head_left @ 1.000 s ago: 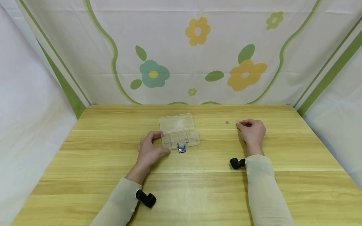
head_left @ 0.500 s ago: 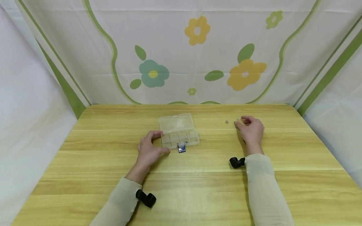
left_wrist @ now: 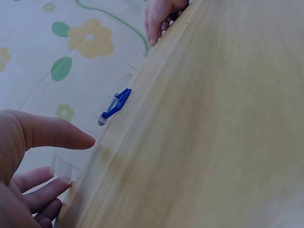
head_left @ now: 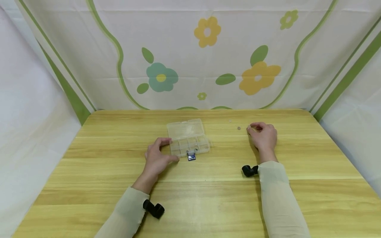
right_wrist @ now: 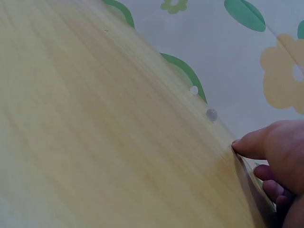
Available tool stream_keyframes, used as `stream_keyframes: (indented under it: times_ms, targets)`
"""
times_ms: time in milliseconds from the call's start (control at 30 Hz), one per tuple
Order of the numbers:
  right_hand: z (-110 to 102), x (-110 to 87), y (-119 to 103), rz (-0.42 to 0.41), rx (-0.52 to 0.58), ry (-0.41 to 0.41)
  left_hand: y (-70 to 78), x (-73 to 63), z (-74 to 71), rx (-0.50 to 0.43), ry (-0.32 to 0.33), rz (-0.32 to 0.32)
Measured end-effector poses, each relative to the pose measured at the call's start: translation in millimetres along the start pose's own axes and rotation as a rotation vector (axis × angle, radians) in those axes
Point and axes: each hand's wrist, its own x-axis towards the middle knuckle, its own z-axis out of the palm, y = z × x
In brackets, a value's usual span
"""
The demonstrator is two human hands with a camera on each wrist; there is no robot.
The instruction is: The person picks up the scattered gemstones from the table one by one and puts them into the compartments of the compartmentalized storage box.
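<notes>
At the far part of a wooden table (head_left: 208,205), right of centre, a tiny pale bead (head_left: 249,126) appeared to sit between the fingertips of a person's right hand (head_left: 264,137). Its thumb and forefinger were pinched together and hid most of the bead. Just left of this hand lay a grey bead (head_left: 239,128), with a white bead (head_left: 230,121) farther back. Such pieces were probably light, hard and smooth, apt to roll or slip away, so a gentle two-finger pinch at the sides seemed the surest hold.

Left of the beads, well apart from the right hand, sat a clear box (head_left: 175,147) split into small compartments, its lid (head_left: 186,129) open toward the back. It looked like light, stiff plastic that could slide easily, with the hinge its weak spot; the outer walls at one end seemed best to grip. The left hand (head_left: 156,158) was clamped there, on the left end, thumb in front and forefinger behind. A blue piece (head_left: 191,156) jutted from the front edge; whether it was a catch or something separate could not be told.

Beyond the table hung a white cloth (head_left: 184,43) printed with flowers.
</notes>
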Motion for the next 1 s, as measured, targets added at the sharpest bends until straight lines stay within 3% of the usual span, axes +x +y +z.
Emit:
stream_keyframes:
  times_ms: [433,1000]
  targets:
    - [-1,0.6,0,0.016,-0.002,0.014,0.9,-0.2,0.6,0.001,0.002,-0.006]
    - [1,-1.4,-12,0.044,0.165,0.052,0.3,2.0,1.3,0.009,0.005,0.003]
